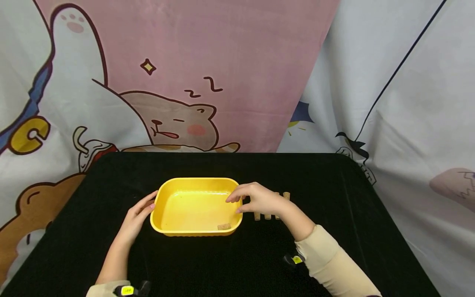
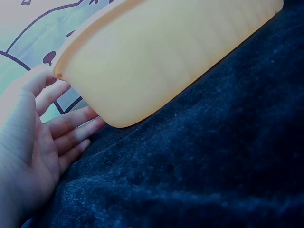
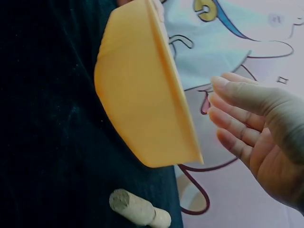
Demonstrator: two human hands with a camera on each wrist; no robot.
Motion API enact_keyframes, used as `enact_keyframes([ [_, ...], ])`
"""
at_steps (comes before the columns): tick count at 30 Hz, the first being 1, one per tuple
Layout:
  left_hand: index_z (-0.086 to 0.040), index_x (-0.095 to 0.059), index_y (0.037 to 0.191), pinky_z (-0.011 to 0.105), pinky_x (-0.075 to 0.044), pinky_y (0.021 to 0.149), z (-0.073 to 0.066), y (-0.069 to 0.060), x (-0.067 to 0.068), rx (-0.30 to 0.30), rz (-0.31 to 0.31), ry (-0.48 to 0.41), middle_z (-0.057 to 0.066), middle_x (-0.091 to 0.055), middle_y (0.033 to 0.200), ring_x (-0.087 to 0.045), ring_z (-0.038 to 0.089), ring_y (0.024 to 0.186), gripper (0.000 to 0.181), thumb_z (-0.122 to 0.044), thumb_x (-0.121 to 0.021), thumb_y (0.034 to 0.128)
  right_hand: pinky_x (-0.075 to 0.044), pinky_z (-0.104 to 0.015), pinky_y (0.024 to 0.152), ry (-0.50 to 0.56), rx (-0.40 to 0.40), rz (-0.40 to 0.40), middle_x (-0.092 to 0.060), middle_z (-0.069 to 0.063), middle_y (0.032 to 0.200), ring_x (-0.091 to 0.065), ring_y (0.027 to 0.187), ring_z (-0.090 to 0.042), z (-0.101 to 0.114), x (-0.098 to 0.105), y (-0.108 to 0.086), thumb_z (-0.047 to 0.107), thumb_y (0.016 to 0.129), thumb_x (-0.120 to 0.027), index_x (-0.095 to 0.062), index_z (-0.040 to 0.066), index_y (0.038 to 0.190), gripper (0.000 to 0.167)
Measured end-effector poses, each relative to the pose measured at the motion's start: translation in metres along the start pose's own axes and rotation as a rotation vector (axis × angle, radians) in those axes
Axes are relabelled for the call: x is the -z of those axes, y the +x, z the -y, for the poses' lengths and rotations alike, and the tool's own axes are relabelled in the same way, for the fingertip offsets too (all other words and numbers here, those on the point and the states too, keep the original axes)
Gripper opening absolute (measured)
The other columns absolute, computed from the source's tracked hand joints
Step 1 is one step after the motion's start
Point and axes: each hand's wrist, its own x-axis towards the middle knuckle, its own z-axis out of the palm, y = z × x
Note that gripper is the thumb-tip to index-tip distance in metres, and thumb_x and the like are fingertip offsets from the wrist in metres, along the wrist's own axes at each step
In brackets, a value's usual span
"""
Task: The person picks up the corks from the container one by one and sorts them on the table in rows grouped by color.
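A yellow plastic tray [image 1: 196,233] sits on the black-covered table, with one light brown cork [image 1: 224,227] lying inside by its near right corner. My left hand [image 1: 135,216] touches the tray's left end, thumb at the rim and fingers extended along the outside, as the left wrist view also shows. Over the right rim hovers my right hand [image 1: 259,199], thumb and fingers apart with nothing between them. In the right wrist view this hand [image 3: 266,128] appears clear of the tray wall [image 3: 137,90]. Several similar corks [image 1: 257,216] stand right of the tray, partly hidden by my right hand and forearm.
Black cloth [image 1: 208,268] covers the table, whose far edge meets a hanging cartoon-printed curtain [image 1: 252,74]. Two corks, one behind the other, show beside the tray in the right wrist view, the nearer cork [image 3: 130,206] larger. Dark wrist straps [image 1: 128,290] sit at both sleeves.
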Motion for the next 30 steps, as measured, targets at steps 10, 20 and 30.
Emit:
enact_keyframes([
  [10,-0.012,-0.035,0.149,0.061,-0.031,0.100,-0.003,-0.002,-0.001,0.002,0.007,-0.008,0.017,-0.040,0.145,-0.049,0.006,0.114,0.055,-0.038,-0.045,0.1015,-0.046,-0.027,0.086,-0.055,-0.041,0.275,-0.066,-0.006,0.105,-0.060,0.096,-0.017,-0.002,-0.011,0.031,0.003,0.080,-0.075,-0.067,0.008,0.115,0.037],
  [20,-0.014,-0.035,0.149,0.062,-0.031,0.100,-0.003,-0.003,0.000,0.015,0.005,-0.002,0.017,-0.041,0.145,-0.048,0.012,0.117,0.055,-0.040,-0.044,0.1014,-0.048,-0.022,0.076,-0.057,-0.092,0.413,-0.065,-0.003,0.092,-0.060,0.085,-0.013,-0.002,-0.024,0.047,0.000,0.076,-0.076,-0.069,0.010,0.107,0.033],
  [30,-0.013,-0.036,0.148,0.063,-0.030,0.100,-0.003,-0.002,0.000,0.011,0.006,-0.005,0.018,-0.042,0.144,-0.049,0.009,0.113,0.055,-0.040,-0.044,0.1014,-0.046,-0.021,0.070,-0.238,-0.163,0.434,-0.063,0.009,0.084,-0.056,0.075,-0.005,0.000,-0.035,0.049,0.005,0.080,-0.075,-0.072,0.023,0.099,0.026],
])
